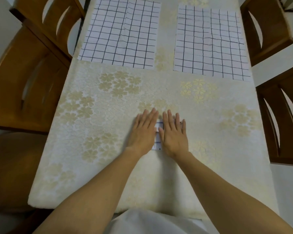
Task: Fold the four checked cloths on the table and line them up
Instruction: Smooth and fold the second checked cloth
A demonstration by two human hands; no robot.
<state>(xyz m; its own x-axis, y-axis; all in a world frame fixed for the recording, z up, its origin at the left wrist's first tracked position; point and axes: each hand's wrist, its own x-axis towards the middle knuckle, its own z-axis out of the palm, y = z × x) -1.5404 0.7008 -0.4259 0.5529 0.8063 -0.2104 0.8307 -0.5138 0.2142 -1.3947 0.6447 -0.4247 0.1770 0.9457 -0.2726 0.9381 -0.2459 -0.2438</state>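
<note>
Pressing flat with fingers spread, neither grip clenched, the left hand and right hand cover a small folded white cloth with dark checks on the cream floral-covered surface, two unfolded checked cloths lying beyond.

Left hand and right hand lie flat, palms down, side by side on a small folded checked cloth, mostly hidden beneath them. Only a strip shows between the hands. Two unfolded checked cloths lie spread at the table's far end: left cloth, right cloth, apart. Wooden chairs flank both sides.
</note>
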